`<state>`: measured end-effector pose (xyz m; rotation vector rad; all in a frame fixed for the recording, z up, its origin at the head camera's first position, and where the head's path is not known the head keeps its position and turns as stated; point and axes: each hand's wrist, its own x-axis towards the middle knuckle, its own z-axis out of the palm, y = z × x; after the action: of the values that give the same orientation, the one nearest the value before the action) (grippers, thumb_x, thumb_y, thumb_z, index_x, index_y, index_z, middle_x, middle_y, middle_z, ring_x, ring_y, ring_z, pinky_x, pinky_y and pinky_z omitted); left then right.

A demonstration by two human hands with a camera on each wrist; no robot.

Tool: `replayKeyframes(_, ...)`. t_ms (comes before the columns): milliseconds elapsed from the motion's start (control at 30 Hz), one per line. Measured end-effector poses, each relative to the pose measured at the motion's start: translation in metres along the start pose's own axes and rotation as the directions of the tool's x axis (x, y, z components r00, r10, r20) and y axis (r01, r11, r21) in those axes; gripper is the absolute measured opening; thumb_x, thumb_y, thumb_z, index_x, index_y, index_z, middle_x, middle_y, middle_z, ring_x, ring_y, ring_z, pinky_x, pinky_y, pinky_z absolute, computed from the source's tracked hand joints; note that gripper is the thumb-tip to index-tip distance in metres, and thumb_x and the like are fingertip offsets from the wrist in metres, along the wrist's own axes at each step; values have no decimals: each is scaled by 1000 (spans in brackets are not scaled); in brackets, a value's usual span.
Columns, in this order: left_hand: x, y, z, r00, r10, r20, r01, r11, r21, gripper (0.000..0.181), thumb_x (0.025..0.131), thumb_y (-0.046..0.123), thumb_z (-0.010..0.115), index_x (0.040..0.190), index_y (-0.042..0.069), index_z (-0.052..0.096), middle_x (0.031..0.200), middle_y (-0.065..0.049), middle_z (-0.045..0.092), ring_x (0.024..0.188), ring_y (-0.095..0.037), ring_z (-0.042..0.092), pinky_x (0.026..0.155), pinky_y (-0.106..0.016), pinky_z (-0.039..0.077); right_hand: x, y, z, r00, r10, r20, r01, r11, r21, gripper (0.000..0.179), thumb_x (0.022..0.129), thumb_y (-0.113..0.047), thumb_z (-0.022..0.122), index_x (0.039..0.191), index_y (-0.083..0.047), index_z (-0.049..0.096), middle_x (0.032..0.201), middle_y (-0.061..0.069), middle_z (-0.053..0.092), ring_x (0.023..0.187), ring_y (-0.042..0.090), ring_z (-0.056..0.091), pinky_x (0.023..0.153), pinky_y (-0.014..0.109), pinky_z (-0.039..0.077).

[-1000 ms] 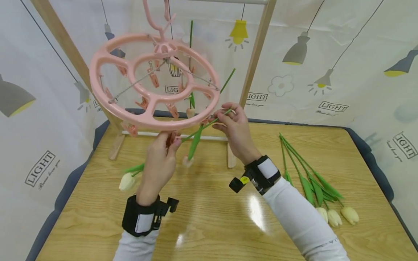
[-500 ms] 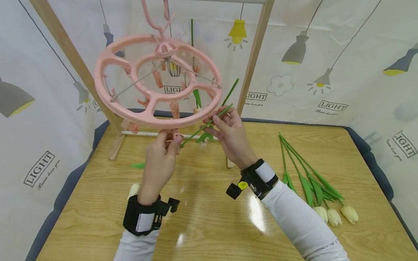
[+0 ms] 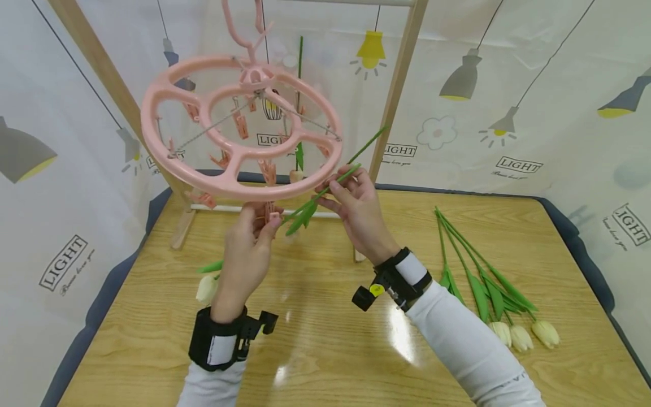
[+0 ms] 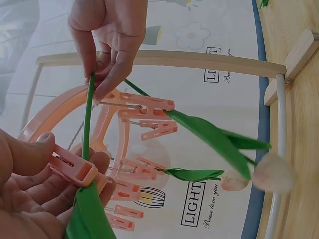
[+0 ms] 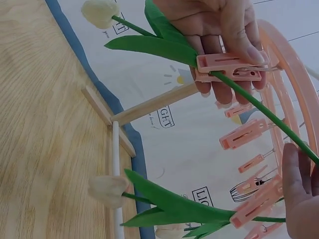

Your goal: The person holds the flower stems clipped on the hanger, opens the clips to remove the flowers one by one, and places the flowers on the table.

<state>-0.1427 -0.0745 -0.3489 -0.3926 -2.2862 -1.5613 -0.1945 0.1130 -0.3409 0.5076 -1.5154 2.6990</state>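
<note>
My left hand pinches a pink clothespin under the near rim of a round pink clip hanger. A white artificial tulip has its green stem between that clothespin's jaws, with its leaves and bloom below the clip. Further along the same stem, near its bare end, my right hand holds it between thumb and fingers. Two more tulips, a near one and a farther one, hang bloom-down from other clothespins on the hanger.
A wooden stand with white crossbars surrounds the hanger on the wooden table. Several white tulips lie to the right. A printed curtain backs the table. Unused pink clothespins dangle around the ring.
The hanger has swayed right and then back left, and the clipped tulip beside my right hand has swung. My right hand has shifted slightly left along the stem; my left keeps its pinch.
</note>
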Motion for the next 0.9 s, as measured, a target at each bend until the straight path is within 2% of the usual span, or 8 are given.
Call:
replayKeyframes(133, 0, 0, -2, 1000, -3, 13, 3, 1000, -4, 27, 96, 4, 57, 120, -6, 53, 109, -25, 67, 88, -29, 64, 71, -46, 54, 0, 0, 0, 1000, -12, 6, 12, 1000, -20, 15, 100, 5, 40, 110, -6, 44, 99, 6, 57, 93, 19, 63, 84, 29, 60)
replayKeyframes(367, -1, 0, -2, 1000, -18, 21, 18, 1000, 8, 28, 96, 7, 58, 121, -6, 54, 101, -22, 67, 74, -23, 59, 64, -37, 51, -1, 0, -1, 1000, -21, 5, 21, 1000, -22, 16, 100, 4, 42, 110, -7, 45, 97, 6, 59, 90, 18, 64, 81, 27, 60)
replayKeyframes(567, -2, 1, -2, 996, -87, 1, 87, 996, -27, 32, 97, 12, 57, 122, -7, 49, 104, -22, 62, 87, -28, 65, 71, -45, 57, -1, -2, -1, 999, -33, 11, 33, 999, -20, 17, 99, 7, 42, 109, -7, 47, 98, 6, 61, 92, 19, 65, 81, 26, 60)
replayKeyframes(667, -2, 1, -2, 994, -110, -19, 109, 993, -38, 35, 97, 15, 57, 122, -7, 46, 105, -21, 59, 93, -29, 65, 73, -45, 57, -1, -2, -1, 999, -32, 15, 32, 999, -24, 17, 99, 6, 43, 108, -8, 48, 98, 6, 61, 93, 20, 65, 81, 25, 59)
replayKeyframes(800, -3, 2, -2, 994, -102, -29, 101, 994, -36, 34, 98, 16, 56, 121, -8, 46, 103, -19, 57, 90, -26, 64, 70, -32, 55, -2, -2, 0, 999, -23, 22, 24, 1000, -18, 20, 98, 8, 43, 110, -8, 47, 100, 6, 60, 93, 19, 65, 83, 27, 60)
replayKeyframes(900, -2, 1, -1, 996, -77, -32, 76, 997, -27, 30, 98, 15, 55, 116, -8, 49, 99, -19, 61, 81, -23, 63, 63, -20, 51, -2, -2, 2, 999, -20, 34, 20, 1000, -9, 26, 96, 12, 44, 112, -8, 46, 101, 6, 57, 94, 18, 63, 83, 29, 60)
